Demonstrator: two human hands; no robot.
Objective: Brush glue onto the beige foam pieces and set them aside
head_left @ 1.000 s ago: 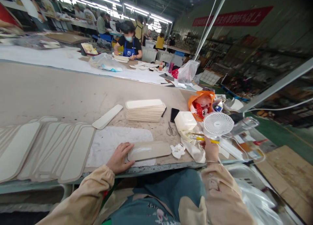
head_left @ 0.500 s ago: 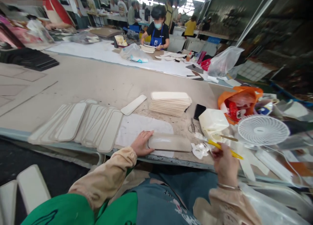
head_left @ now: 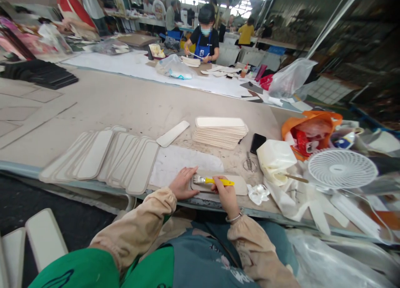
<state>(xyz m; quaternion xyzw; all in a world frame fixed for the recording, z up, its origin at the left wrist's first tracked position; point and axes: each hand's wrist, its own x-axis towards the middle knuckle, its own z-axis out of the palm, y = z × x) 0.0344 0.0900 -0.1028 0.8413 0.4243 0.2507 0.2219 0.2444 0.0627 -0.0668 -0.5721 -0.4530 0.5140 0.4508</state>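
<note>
In the head view, my right hand (head_left: 225,194) grips a yellow-handled brush (head_left: 208,180). Its bristles touch the left part of a beige rounded panel (head_left: 240,185) lying lengthwise before me. At the panel's left end rests my left hand (head_left: 183,183), fingers stretched out and thumb along the near corner. Under the panel is a white sheet (head_left: 175,161). Left of it, many similar panels (head_left: 142,167) lie fanned and overlapping. Behind the sheet stand a neat stack of pale strips (head_left: 218,131) and one loose strip (head_left: 173,133).
On the right are a white plastic container (head_left: 276,154) with a stick, scissors (head_left: 249,163), a phone (head_left: 258,143), crumpled tissue (head_left: 258,193), a white fan (head_left: 342,168) and an orange bag (head_left: 312,129). A co-worker (head_left: 204,42) works across the table.
My right hand has moved left with the brush, from beside the white container onto the panel. My left hand has stayed at the panel's left end.
</note>
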